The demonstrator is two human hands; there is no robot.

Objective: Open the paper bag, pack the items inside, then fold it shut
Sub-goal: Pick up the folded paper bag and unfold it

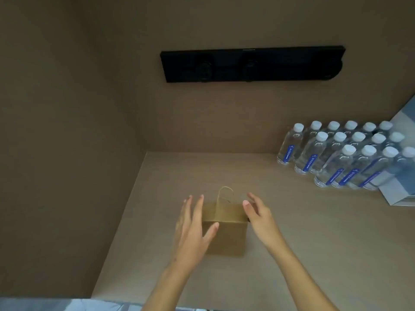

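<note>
The brown paper bag (224,230) is standing upright at lower centre of the frame, its twine handle (224,195) rising from the top edge. The left hand (193,230) is lying against the bag's left side with fingers spread and open, thumb across the front panel; the right hand (258,215) is sitting at the upper right corner, fingers likewise extended and not clenched on anything. Both are bracketing the bag without gripping it, apparently to steady it; whether the mouth is open cannot be told from this angle. The clear water bottles (345,153), white-capped and blue-labelled, are standing in tight rows at the right of the frame, well apart from the bag and presumably awaiting packing; none appears to be inside yet. A pale box (395,191) is lying at the right edge beside them. The surface is a plain tan tabletop (292,254), enclosed by bare brown walls (67,108), dimly lit. A black bar-shaped device (251,63) is hanging on the back wall, upper centre.
</note>
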